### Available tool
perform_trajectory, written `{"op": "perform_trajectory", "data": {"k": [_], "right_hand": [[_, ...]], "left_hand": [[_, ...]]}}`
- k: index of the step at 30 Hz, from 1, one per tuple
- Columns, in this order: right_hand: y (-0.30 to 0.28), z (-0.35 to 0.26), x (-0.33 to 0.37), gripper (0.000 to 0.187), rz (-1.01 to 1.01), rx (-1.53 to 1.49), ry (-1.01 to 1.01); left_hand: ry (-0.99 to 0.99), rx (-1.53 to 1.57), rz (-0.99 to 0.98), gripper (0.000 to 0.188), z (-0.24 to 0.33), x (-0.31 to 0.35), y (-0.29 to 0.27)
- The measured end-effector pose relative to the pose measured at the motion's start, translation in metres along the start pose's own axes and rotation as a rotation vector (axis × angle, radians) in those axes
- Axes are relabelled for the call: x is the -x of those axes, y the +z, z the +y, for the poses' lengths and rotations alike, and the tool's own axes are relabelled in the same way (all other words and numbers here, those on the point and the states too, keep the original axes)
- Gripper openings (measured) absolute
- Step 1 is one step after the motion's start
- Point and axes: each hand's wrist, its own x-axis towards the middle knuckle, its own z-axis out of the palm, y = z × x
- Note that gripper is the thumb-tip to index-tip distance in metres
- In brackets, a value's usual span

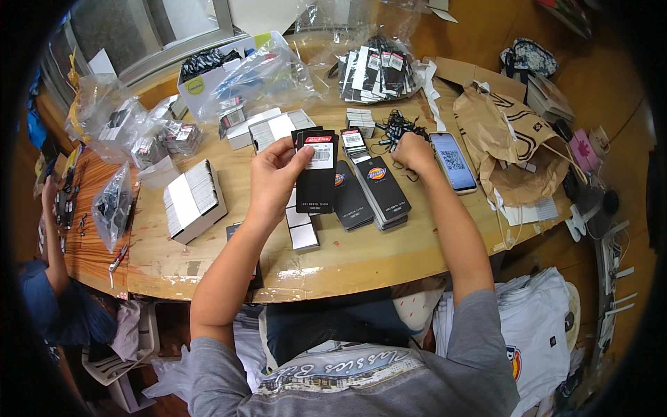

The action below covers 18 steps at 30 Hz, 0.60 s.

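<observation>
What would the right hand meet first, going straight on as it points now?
The pile of black strings, which the right hand seems to touch at its near edge, though depth is unclear from this view.

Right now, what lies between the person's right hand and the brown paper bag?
In the head view, a phone with its screen lit lies between the right hand and the brown paper bag.

Tag (316,189) is smooth card. Table (361,267) is glossy, scuffed wood. Bag (483,115) at right is creased matt paper. Far wrap (274,76) is crinkled glossy plastic.
</observation>
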Motion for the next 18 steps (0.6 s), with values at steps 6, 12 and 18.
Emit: {"op": "perform_trajectory", "data": {"k": [6,12,18], "right_hand": [[-0.003,0.006,0.001,0.031,0.055,-0.160,0.010],[-0.004,0.011,0.001,0.021,-0.016,-0.154,-0.058],[-0.010,-0.006,0.018,0.028,0.106,-0.073,-0.021]], "left_hand": [[-0.139,0.046,-0.083,0.019,0.003,-0.006,0.002],[-0.194,0.095,-0.150,0.019,0.010,-0.003,0.011],[-0.251,0.174,-0.189,0.017,0.012,0.001,0.015]]}}
